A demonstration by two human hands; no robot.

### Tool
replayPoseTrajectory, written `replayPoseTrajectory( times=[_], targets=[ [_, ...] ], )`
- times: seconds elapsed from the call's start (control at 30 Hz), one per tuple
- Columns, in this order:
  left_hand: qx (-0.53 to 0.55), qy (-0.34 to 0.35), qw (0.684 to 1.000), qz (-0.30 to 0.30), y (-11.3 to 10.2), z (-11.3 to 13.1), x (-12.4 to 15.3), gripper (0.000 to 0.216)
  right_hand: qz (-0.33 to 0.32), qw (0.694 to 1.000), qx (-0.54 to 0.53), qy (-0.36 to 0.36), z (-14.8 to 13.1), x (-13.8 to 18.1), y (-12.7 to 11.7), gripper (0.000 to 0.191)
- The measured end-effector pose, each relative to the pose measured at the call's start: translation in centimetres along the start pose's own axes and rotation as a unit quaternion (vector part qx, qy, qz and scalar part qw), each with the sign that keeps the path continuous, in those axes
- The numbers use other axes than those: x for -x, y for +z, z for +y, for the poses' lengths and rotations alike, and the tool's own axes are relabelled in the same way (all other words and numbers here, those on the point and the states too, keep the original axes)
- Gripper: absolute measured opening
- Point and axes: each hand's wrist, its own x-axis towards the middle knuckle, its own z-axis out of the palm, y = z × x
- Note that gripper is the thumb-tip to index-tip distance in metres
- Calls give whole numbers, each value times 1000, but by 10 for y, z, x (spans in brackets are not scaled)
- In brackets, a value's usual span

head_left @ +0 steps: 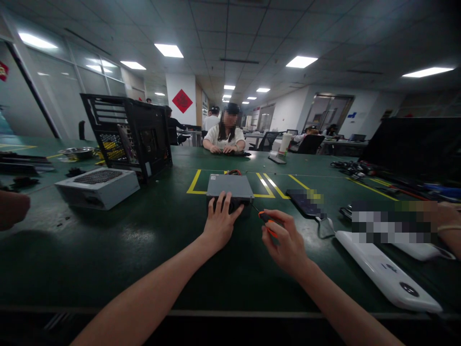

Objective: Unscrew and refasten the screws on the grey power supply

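The grey power supply unit (230, 185) sits flat on the green tabletop (162, 281), straight in front of the worker, its far part reaching between strips of yellow tape (193, 182). A small bundle of coloured cables (235, 172) shows at its far side. The left hand (219, 226) lies on the near edge with fingers spread, the fingertips over the top and the thumb out toward the right corner; it presses on the casing rather than wrapping round it. The right hand (288, 240) is closed lightly, thumb and fingers pinching the orange-and-black handle of a screwdriver (268, 221). The shaft points at the unit's near right corner; whether the tip touches the metal, I cannot tell from here.

The box looks to be sheet metal, so I'd judge it stiff, rather heavy for its bulk and a little slick on its painted faces. It would want a palm on each of two opposite sides, well clear of the cables, which seem the easiest part to strain. The screwdriver should be light, its grip sure in the fingers.

Off to the left, a second power supply (97, 187) rests just beside a black computer case (144, 137). To the right lie a black smartphone (306, 204) and a white handheld device (387, 271). Across the table sits a co-worker in a pale top (223, 139).
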Motion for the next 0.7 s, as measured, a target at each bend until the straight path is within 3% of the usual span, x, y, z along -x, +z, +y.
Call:
replayPoseTrajectory(
  times=[0.23, 0.37, 0.5, 0.7],
  targets=[
    [-3, 2, 1000, 4, 2, 0, 0, 61, 10, 999, -30, -7, 0, -1, 0, 36],
    [-4, 8, 1000, 2, 3, 0, 0, 59, -9, 1000, 14, -19, 0, 0, 1, 27],
    [-16, 18, 1000, 2, 3, 0, 0, 56, -9, 1000, -14, -20, -1, 0, 1, 32],
    [-63, 29, 998, -2, 4, 4, -3, 57, -10, 999, 27, -32, -2, 0, 1, 29]
  ],
)
